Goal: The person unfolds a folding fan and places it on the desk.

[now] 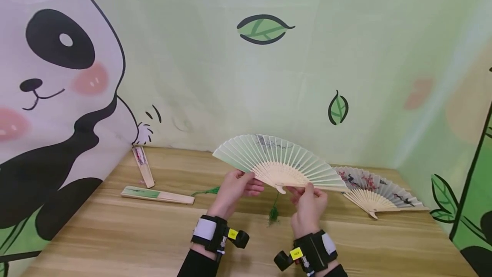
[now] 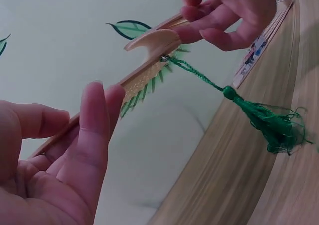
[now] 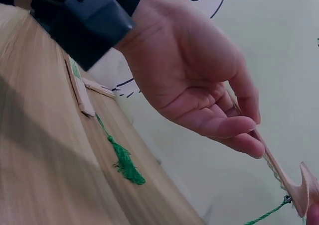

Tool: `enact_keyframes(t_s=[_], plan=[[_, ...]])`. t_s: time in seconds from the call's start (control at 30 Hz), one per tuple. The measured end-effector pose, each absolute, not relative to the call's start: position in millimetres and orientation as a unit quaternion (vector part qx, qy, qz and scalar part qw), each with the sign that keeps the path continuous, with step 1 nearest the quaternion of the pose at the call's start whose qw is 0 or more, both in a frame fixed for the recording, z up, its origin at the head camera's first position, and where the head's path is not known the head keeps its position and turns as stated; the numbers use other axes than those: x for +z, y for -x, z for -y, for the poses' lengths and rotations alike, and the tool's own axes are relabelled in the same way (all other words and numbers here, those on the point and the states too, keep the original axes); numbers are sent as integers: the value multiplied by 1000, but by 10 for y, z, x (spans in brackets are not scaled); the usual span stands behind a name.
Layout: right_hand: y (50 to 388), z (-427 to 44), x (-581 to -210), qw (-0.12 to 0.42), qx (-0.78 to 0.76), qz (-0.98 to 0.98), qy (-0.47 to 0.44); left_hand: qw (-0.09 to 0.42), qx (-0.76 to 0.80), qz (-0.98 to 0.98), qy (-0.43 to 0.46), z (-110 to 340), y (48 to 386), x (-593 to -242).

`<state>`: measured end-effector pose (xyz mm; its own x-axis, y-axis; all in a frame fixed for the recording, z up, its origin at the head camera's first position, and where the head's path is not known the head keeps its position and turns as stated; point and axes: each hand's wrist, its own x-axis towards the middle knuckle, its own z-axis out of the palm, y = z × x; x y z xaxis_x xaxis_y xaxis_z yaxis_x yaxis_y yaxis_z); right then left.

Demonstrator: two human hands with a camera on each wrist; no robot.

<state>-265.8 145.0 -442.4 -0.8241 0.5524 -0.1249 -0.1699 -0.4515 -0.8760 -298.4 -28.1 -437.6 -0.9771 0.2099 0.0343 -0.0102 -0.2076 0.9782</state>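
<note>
A pale green folding fan is spread wide and held above the table. My left hand pinches its left outer rib, thumb on top; in the left wrist view the left hand grips the rib's edge. On the other side my right hand pinches the right outer rib, and the right wrist view shows the right hand with thumb and fingers on it. From the fan's pivot hangs a green tassel, between the two hands.
An open fan with red and dark painting lies on the table at right. Two folded fans lie at left: a green one with a tassel and a smaller one near the back edge. A printed backdrop stands behind.
</note>
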Motion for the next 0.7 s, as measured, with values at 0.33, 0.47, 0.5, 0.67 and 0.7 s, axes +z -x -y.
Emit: enact_keyframes(t_s=[0.33,0.47,0.5,0.67,0.7], plan=[[2613,-1502,-4548,140,858,438,229,52,796,-603,-13,380,3079,-4569],[2620,-1525,-4569,122,861,430,243,49,798,-600,11,436,3122,-4652],[2623,-1531,-4573,117,861,428,249,48,798,-601,13,448,3129,-4670],[2623,-1581,-4560,63,877,375,293,43,792,-609,20,506,3160,-4753],[2623,-1593,-4552,50,883,358,300,40,791,-610,22,516,3166,-4768]])
